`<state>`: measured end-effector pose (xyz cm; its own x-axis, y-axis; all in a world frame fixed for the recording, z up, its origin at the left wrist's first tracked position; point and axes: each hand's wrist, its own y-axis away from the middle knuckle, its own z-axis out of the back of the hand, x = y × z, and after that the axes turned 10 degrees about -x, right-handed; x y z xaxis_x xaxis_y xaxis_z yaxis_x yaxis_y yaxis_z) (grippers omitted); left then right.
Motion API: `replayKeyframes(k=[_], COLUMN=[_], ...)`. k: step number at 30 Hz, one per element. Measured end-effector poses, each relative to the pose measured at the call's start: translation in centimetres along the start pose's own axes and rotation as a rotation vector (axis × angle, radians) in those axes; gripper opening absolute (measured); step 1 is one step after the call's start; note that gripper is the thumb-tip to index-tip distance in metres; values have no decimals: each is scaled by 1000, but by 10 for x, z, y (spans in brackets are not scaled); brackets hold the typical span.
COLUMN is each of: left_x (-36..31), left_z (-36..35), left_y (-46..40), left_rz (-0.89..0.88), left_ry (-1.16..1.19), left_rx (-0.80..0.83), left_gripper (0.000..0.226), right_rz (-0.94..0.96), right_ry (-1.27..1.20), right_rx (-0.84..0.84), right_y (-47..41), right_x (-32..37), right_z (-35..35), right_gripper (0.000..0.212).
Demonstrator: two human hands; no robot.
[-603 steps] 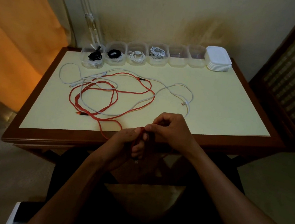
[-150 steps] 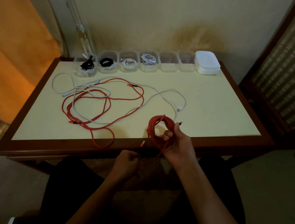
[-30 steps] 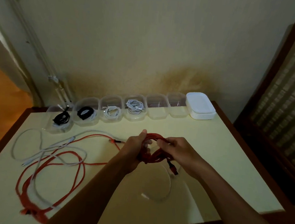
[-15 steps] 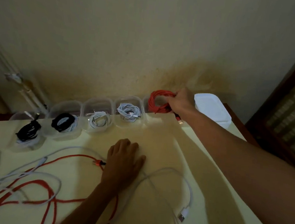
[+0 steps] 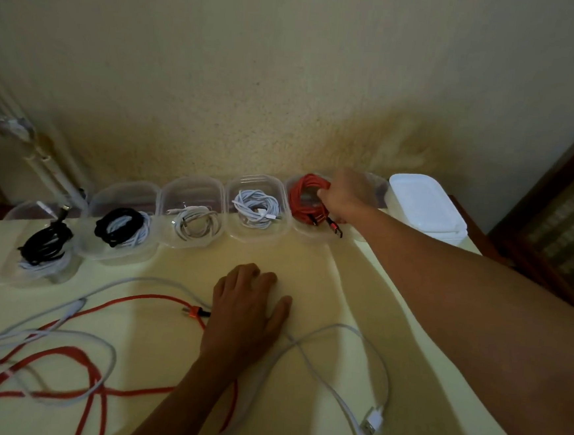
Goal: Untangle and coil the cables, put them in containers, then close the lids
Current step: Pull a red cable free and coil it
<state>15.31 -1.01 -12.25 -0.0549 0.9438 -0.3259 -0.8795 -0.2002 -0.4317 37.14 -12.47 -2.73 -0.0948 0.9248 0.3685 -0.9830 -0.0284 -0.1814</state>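
Coiled red cable [image 5: 306, 198] seating into clear plastic container [image 5: 307, 231], 1 o'clock.
Right hand [image 5: 343, 197] grips coil, preventing unwinding; left hand [image 5: 247, 312] lies flat, fingers straight, bracing on cream table [image 5: 309, 270].

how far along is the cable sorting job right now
Done: four containers in the row already hold coiled cables. In hand: the right hand grips the red coil and is setting it into the fifth container, one plug hanging over the rim. The left hand rests flat on the table. Left: the loose red cable and white cable are uncoiled, and the lids are stacked unused.
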Motion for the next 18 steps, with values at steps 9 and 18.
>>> replayKeyframes(k=[9, 18], left_x=[0, 0], left_z=[-1, -1], left_y=[-1, 0], left_rz=[28, 49], left_ry=[7, 50], left_rx=[5, -4], left_gripper=[53, 53], right_rz=[195, 479], right_ry=[323, 324], right_rx=[33, 84], right_y=[1, -4], right_x=[3, 1], right_z=[4, 22], right_gripper=[29, 22])
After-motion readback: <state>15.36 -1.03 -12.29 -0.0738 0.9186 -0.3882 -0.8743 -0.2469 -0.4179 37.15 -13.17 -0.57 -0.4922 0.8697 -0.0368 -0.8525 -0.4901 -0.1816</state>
